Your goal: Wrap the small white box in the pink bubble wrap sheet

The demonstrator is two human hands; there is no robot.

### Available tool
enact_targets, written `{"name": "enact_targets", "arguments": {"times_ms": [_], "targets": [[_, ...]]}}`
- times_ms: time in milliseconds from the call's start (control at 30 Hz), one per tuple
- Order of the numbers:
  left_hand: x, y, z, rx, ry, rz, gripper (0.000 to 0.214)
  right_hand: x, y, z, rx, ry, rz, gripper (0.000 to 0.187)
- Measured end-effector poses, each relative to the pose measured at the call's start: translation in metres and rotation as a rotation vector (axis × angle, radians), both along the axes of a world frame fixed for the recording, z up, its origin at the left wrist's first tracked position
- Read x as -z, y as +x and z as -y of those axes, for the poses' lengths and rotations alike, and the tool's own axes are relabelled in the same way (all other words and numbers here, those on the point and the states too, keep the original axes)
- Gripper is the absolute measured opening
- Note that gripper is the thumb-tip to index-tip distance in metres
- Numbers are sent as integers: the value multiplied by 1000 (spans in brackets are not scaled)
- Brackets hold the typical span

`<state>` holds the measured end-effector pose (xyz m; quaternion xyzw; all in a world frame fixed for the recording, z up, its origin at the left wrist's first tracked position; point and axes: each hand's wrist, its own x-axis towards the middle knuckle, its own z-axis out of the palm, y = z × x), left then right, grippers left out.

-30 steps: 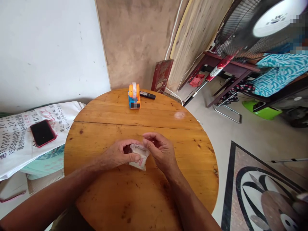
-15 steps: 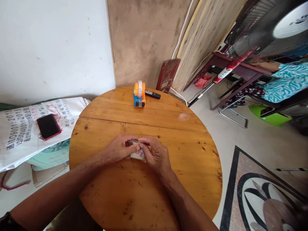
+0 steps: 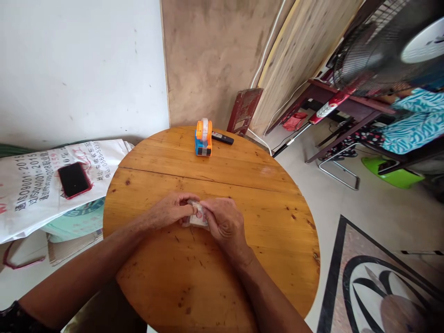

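My left hand and my right hand meet over the middle of a round wooden table. Both pinch a small white packet with red print, held low against the tabletop. Fingers of both hands are curled round it and hide most of it. What is inside the packet cannot be made out.
An orange and blue tape dispenser and a black remote lie at the table's far edge. A phone in a red case rests on printed white sacks to the left. A standing fan and dark benches are at the right.
The packet was held up and spread between both hands; now it is folded smaller and pressed down at the table, with the hands closer together.
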<state>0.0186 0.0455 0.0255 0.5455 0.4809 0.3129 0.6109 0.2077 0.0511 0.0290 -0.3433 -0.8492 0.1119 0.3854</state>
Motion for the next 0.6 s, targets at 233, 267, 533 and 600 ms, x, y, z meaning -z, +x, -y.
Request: {"name": "enact_targets", "arguments": {"times_ms": [233,267,533,600], "targets": [[8,-1,-3,-48,-3,-40,40,-4,3,2,-16,154,146,27],[10,-2,-4,-56,-2,-40,40,-4,3,2,-21,172,161,27],[12,-1,-4,-92,2,-21,41,-9,6,3,-45,296,307,26],[10,1,-3,-106,-7,-13,43,-13,8,7,-46,271,362,26]]}}
